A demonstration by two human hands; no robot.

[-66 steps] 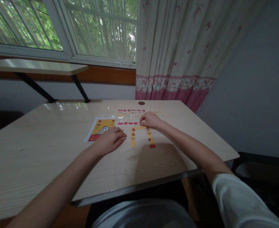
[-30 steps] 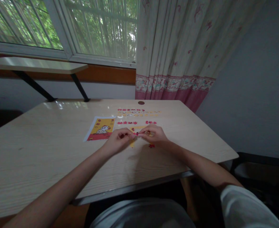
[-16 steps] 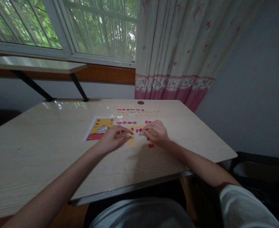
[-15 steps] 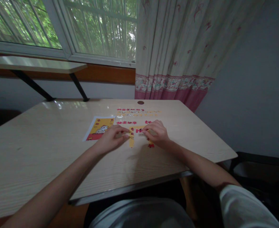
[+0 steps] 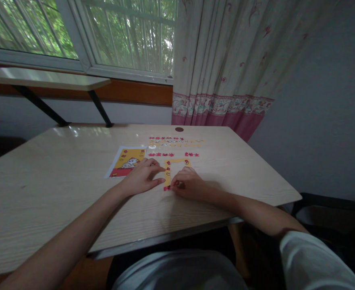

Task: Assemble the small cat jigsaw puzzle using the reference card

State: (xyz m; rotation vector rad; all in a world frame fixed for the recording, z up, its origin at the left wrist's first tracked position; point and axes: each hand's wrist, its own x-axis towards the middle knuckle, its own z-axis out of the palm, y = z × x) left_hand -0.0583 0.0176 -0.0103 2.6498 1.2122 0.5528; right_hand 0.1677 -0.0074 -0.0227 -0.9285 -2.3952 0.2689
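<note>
The right hand [image 5: 191, 185] seemingly pinches a red puzzle piece [image 5: 165, 188] at the yellow border [image 5: 167, 179]. The left hand [image 5: 144, 176], fingers parted, rests alongside.

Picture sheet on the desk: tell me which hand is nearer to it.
Left. The left hand is beside the picture sheet, hiding its near right corner in this view; the right hand is farther right, at a red puzzle piece.

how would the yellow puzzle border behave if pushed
The yellow puzzle border would probably slide rather than tip, as it lies flat on the desk. It's probably light, looking thin, and may split, its sides being narrow strips.
</note>
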